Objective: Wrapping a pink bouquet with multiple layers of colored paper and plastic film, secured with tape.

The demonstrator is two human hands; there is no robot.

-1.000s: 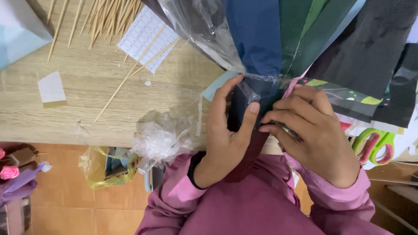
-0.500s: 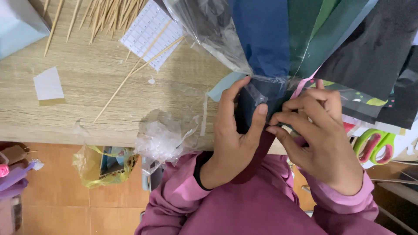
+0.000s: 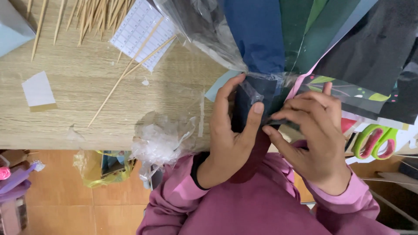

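Your left hand (image 3: 230, 135) wraps the papers' (image 3: 278, 39) stem, thumb pressed on it. Your right hand (image 3: 313, 135) pinches clear plastic (image 3: 252, 91) there. Sticks (image 3: 130, 69) lie on the table (image 3: 87, 109).

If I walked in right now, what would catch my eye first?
Probably the fan of dark paper sheets, blue, green and black, spreading from the top right, gathered at its narrow end in clear wrap. The left hand and right hand pinch that end at the table's edge. Thin wooden sticks lie scattered on the wooden table at left, and green-handled scissors sit at right.
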